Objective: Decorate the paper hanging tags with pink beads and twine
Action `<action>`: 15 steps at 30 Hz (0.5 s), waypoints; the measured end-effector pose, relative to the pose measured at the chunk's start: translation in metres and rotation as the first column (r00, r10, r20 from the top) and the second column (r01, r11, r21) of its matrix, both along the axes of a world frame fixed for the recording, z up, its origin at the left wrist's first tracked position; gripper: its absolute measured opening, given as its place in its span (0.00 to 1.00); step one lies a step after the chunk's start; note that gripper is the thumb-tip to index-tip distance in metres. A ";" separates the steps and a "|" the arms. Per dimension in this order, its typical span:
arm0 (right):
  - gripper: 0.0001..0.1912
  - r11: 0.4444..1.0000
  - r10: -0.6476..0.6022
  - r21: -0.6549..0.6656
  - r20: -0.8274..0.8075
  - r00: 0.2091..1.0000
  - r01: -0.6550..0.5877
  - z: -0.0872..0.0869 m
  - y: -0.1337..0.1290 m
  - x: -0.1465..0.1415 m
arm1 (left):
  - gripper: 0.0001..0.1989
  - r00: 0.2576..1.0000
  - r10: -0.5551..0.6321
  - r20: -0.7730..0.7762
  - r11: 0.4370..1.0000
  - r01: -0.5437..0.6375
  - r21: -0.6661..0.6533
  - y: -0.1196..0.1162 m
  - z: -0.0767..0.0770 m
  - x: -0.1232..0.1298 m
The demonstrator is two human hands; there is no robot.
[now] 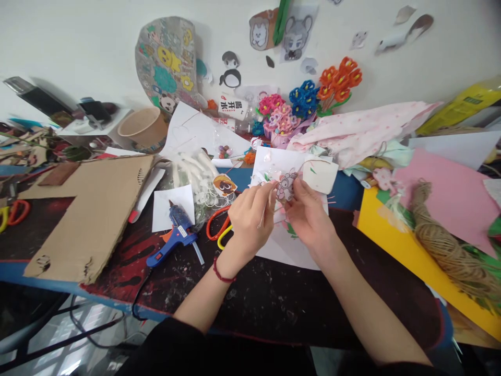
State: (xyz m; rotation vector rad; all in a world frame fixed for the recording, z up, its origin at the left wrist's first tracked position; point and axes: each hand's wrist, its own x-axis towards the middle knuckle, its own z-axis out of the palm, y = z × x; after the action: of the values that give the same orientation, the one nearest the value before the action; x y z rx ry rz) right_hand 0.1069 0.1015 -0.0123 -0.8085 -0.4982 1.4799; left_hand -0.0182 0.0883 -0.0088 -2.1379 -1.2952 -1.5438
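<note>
A small paper cutout [286, 186] with a cartoon drawing in dark outlines is pinched between the thumb and fingers of my right hand [311, 214]. Against the cutout's left edge sits my left hand [250, 214], its fingers curled closed. A thin pale cord [261, 218] shows along that hand's inner side; its grip on it is partly hidden. Both hands are above white paper sheets [291, 250] that lie on the dark tabletop. Beside my left wrist are the red and yellow handles of scissors [217, 224].
A blue glue gun [174, 237] lies left on white paper [158, 209]. Farther left is cut cardboard [94, 209]. Bagged white strips [188, 172] and bright craft flowers [274, 112] are behind. Right are yellow card [391, 235] and a twine hank [442, 235].
</note>
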 end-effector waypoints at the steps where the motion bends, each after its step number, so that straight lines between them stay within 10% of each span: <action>1: 0.08 1.000 0.000 0.009 0.001 1.000 0.000 0.001 0.001 0.002 | 0.07 1.000 0.025 0.012 1.000 -0.025 0.010 0.000 0.001 -0.001; 8: 0.05 0.974 -0.167 0.173 0.096 0.981 0.149 0.012 0.001 0.013 | 0.10 0.951 0.093 0.296 0.983 -0.039 -0.180 0.009 0.011 -0.017; 15: 0.08 0.955 -0.283 0.096 0.012 0.959 0.281 0.014 0.007 0.027 | 0.11 0.956 0.061 -0.286 0.986 -0.103 -0.134 0.019 0.007 -0.028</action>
State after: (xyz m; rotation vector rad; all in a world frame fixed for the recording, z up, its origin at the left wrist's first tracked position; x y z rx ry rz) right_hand 0.1334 0.1087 0.0019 -0.7901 -0.4481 1.1753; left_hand -0.0461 0.1076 -0.0017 -2.2582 -1.4142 -1.0923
